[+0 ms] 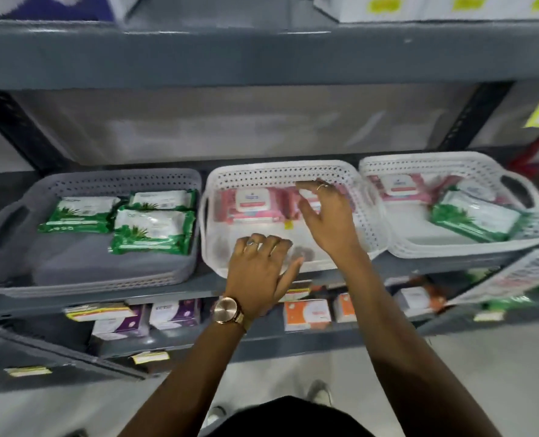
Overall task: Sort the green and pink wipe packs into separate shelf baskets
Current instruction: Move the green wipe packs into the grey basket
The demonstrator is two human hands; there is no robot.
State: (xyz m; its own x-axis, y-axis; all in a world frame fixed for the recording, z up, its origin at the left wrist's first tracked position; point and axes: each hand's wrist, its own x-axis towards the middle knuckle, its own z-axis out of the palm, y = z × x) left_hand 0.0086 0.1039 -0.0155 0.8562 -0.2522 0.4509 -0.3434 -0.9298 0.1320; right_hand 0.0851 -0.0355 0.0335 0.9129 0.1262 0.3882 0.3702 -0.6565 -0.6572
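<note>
Three baskets stand side by side on the middle shelf. The grey basket (pixel 16 222) on the left holds three green wipe packs (pixel 153 230). In the white middle basket (pixel 281 173) lie pink wipe packs (pixel 251 205). The white right basket (pixel 444 160) holds a mix: a pink pack (pixel 400 186) at the back and a green pack (pixel 473 217) in front. My left hand (pixel 258 272) rests on the middle basket's front rim, fingers curled over it. My right hand (pixel 325 216) hovers inside the middle basket over a pink pack, fingers spread, holding nothing.
A grey shelf board (pixel 262 55) runs overhead with boxes on it. The shelf below holds purple and orange boxes (pixel 306 313). Another white basket (pixel 514 279) sits lower right. Upright posts (pixel 473 118) flank the bay. The floor and my shoes show at the bottom.
</note>
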